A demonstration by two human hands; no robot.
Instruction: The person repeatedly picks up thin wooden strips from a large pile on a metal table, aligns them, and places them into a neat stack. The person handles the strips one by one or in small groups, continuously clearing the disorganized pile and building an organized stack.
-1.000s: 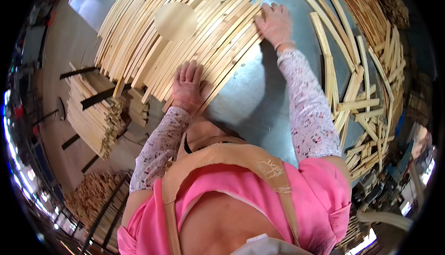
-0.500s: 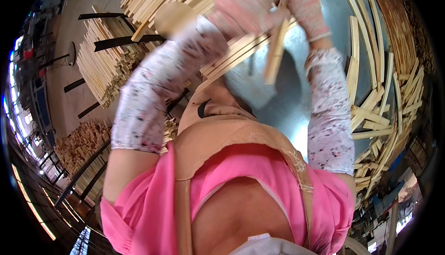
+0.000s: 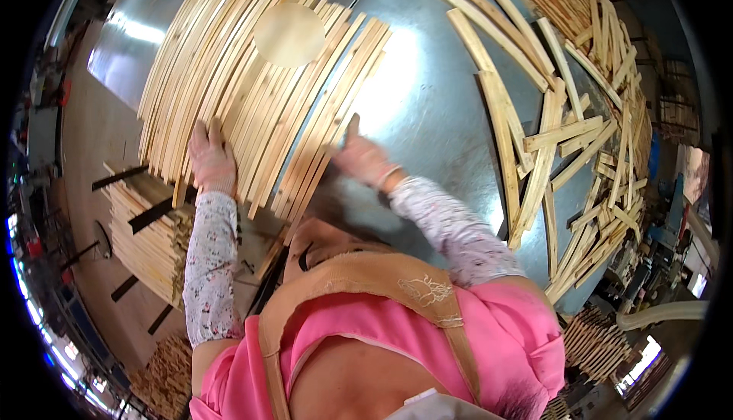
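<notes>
A row of pale wooden strips lies side by side on a shiny metal table. My left hand, in a pinkish glove, rests on the near ends of the strips with its fingers stretched out. A narrow gap separates that row from a smaller group of strips on its right. Against the right side of this group is my gloved right hand, slightly blurred, one finger pointing away from me and nothing visible in its grasp. A round tan patch covers part of the strips at the far side.
Loose wooden pieces lie crisscrossed on the table's right side, beside a pile of thin strips. Below left, more strips are stacked on a rack with dark metal bars. Another wood stack stands at the lower right.
Both hands have come down and apart from the far middle. The wooden strip they held up is out of them. My view has shifted, showing more of the row.
</notes>
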